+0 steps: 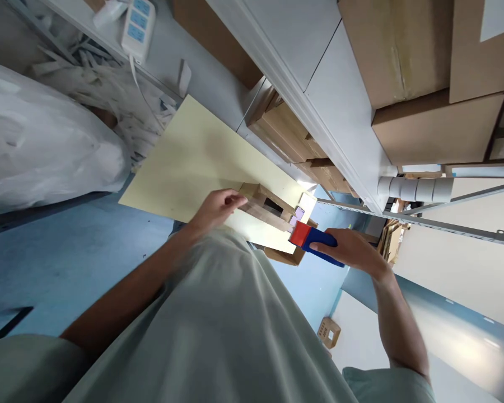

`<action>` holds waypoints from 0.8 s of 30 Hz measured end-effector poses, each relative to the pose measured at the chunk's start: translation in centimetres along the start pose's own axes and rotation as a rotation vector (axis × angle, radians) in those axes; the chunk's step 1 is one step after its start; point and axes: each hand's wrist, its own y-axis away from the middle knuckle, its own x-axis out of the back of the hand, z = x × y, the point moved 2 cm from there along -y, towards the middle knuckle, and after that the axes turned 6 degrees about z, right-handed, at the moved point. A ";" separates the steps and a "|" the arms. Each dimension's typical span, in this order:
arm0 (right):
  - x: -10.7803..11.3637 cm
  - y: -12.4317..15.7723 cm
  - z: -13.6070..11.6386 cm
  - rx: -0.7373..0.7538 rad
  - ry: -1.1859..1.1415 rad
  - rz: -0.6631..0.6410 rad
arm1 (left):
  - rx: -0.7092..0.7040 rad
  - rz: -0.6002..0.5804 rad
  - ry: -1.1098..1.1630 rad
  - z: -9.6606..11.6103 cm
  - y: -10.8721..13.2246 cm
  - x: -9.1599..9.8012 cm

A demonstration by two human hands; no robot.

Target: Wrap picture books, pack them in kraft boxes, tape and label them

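Observation:
A small cardboard box [256, 215] with clear tape and a dark rectangular opening in its upper face lies on a pale yellow board [180, 162]. At the box's left end is my left hand [218, 210], thumb and fingertips pinched together. Whether they touch the box or pinch something small, I cannot make out. My right hand [353, 249] is wrapped round a blue handheld tool with a red head [313, 240]. Its red end sits just off the box's right end. Beside it, small pinkish rectangular items [297, 214] lie on the board's right end.
A white power strip [138, 28] lies on the grey bench at upper left. Cardboard boxes [292, 126] line the bench's back, under a shelf [340, 84] stacked with cartons. White tape rolls [415, 189] hang at right. A bulky white plastic bag [46, 140] stands left.

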 end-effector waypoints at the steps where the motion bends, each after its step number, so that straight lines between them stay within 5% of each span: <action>1: 0.3 0.0 0.3 -0.018 -0.006 -0.003 | 0.027 0.019 0.017 -0.9 -0.8 0.6; 6: 0.9 -0.7 -0.5 -0.055 -0.069 0.013 | 0.086 -0.014 0.076 -4.0 -3.8 1.0; 24: 1.3 -4.5 -5.8 -0.061 0.131 0.131 | 0.230 0.134 0.143 -10.3 -8.4 -4.3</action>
